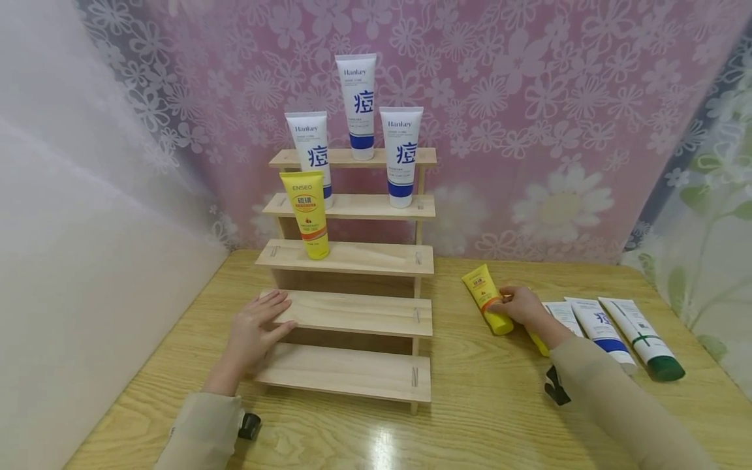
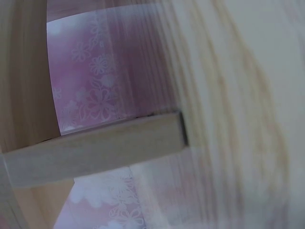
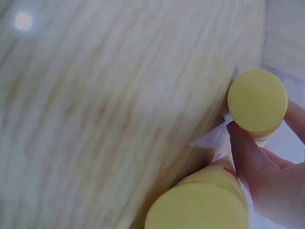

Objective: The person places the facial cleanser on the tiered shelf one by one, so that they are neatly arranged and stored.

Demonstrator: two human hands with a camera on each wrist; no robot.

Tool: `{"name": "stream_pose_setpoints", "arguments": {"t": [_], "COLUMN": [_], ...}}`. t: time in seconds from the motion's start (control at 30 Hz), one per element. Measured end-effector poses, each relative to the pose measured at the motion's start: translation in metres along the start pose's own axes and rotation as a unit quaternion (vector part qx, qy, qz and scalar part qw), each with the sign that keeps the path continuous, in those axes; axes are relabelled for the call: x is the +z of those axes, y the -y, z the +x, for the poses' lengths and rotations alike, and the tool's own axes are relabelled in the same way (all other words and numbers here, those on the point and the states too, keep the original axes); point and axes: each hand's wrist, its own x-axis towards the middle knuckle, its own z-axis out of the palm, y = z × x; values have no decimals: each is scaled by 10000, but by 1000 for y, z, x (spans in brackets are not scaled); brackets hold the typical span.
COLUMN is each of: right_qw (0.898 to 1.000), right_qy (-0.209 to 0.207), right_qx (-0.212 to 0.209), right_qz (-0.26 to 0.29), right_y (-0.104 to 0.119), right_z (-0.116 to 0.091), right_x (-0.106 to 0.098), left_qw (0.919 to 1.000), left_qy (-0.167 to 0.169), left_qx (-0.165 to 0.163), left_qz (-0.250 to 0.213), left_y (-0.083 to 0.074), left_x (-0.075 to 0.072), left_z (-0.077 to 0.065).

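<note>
- The yellow tube is right of the stand, tilted with its sealed end far and left; whether it touches the surface is hard to tell.
- The right hand has its fingers clamped on this tube close to the cap. That should be a good place to hold: the cap is probably stiffer than the body, so a light pinch ought to do.
- Keep the wrist high: a second yellow tube lies just beside it on the near side, and a dragging sleeve could roll it.
- Mind the white tubes to the right as well; swinging leftward would give them more room.
- The left hand rests on the left end of the second-lowest shelf, fingers laid over the wood, thumb apart, holding no tube.
- Light, even pressure there seems best; a sideways shove might topple the upright yellow tube or the upright white ones farther up.
</note>
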Motion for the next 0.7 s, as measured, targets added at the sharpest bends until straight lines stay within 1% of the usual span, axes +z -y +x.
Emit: {"name": "stream_pose_setpoints", "arguments": {"t": [0.07,0.17,0.37,0.5,0.57,0.7], "right_qw": [10000,9995,9968,9908,9876,9782], "right_qy": [-12,-64,-169,-199,-245,-410], "right_qx": [1,-19,-94,-29,-60,-97], "right_qz": [69,312,782,1335,1547,2035], "right_y": [0,3,14,22,26,35], "right_z": [-2,-7,-20,-28,-32,-42], "right_x": [0,-1,-7,-12,-14,-16], "left_qw": [10000,10000,10000,10000,10000,10000], "left_qy": [2,18,16,-8,-26,-30], "left_qx": [10,-9,-34,-31,-31,-66], "left_qz": [-1,-29,-63,-60,-44,-57], "left_y": [0,0,0,1,1,2], "left_x": [0,0,0,1,1,2], "left_z": [0,-1,-1,-2,-2,-2]}}
